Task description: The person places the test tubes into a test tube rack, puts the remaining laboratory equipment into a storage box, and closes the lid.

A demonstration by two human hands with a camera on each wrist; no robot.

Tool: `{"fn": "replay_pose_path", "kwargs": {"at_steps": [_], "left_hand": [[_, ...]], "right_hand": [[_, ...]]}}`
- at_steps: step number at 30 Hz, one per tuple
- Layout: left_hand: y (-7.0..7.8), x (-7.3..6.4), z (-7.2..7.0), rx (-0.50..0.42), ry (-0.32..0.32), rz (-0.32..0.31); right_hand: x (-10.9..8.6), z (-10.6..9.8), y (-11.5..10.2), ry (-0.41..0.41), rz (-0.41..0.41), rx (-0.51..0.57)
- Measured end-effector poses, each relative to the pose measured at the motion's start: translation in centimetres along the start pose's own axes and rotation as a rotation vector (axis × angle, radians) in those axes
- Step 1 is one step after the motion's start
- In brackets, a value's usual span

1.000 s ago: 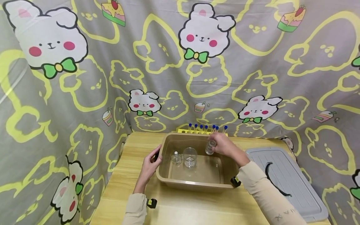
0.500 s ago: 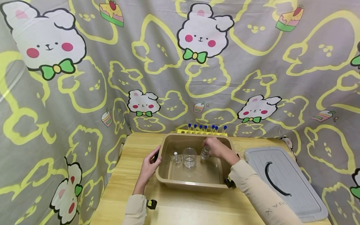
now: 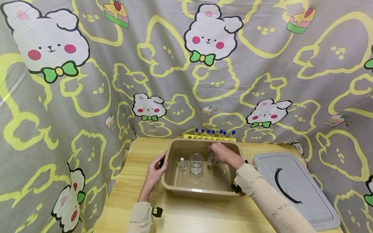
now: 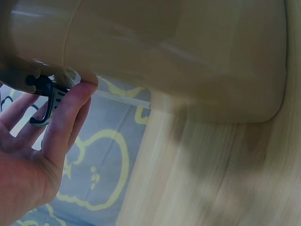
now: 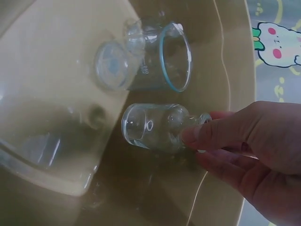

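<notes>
My right hand [image 3: 220, 152] reaches into the tan plastic bin [image 3: 201, 190] and pinches a small clear glass bottle [image 5: 155, 125] by its neck. The bottle [image 3: 211, 158] hangs close over the bin floor, just right of a glass beaker [image 3: 196, 163]. Left of the beaker stands a small round glass vessel [image 3: 182, 165] with a white top. Against the bin's left side rests my left hand [image 3: 155, 171], its fairly straight fingers around the black side latch [image 4: 45, 96] and one fingertip on the wall just below the rim.
A grey lid [image 3: 294, 187] with a black handle lies right of the bin. Behind the bin is a yellow rack [image 3: 189, 136] holding several blue-capped test tubes [image 3: 208, 133]. A clear round rim [image 3: 246, 153] shows beside the bin's right corner. Patterned curtains enclose the table [image 3: 140, 152].
My right hand has moved left and lower into the bin with the glass bottle, which now sits nearer the beaker. My left hand stays at the bin's left side.
</notes>
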State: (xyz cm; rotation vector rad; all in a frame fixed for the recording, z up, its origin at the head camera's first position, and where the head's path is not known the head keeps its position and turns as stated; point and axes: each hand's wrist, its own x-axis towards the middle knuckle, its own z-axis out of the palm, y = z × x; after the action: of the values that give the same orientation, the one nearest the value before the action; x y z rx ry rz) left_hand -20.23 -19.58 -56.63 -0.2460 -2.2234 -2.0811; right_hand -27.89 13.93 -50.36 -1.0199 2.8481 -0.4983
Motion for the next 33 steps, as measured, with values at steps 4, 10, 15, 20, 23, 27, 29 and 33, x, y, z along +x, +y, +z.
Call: {"fn": "replay_pose_path", "kwargs": {"at_steps": [4, 10, 15, 20, 23, 27, 29, 33], "left_hand": [[-0.2, -0.1, 0.0, -0.004, -0.001, 0.017], [-0.3, -0.4, 0.0, -0.004, -0.002, 0.023], [0.0, 0.0, 0.3, 0.01, -0.014, 0.002], [0.1, 0.3, 0.2, 0.011, -0.006, 0.012], [0.6, 0.1, 0.2, 0.013, -0.001, 0.003], [2.5, -0.3, 0.3, 0.011, -0.008, -0.02], [3.4, -0.4, 0.4, 0.011, -0.012, -0.029], [3.2, -0.4, 0.4, 0.007, -0.009, -0.016]], "right_hand": [[0.3, 0.5, 0.1, -0.036, 0.0, 0.018], [0.4, 1.6, 0.4, -0.064, -0.07, -0.008], [0.2, 2.3, 0.8, -0.062, -0.076, -0.017], [0.3, 2.8, 1.0, -0.058, -0.084, -0.016], [0.4, 3.2, 1.1, -0.066, -0.082, -0.022], [0.4, 3.5, 1.3, -0.036, -0.109, -0.018], [0.5, 3.7, 1.5, -0.015, -0.133, -0.002], [0.5, 4.5, 2.1, 0.029, -0.19, 0.009]]}}
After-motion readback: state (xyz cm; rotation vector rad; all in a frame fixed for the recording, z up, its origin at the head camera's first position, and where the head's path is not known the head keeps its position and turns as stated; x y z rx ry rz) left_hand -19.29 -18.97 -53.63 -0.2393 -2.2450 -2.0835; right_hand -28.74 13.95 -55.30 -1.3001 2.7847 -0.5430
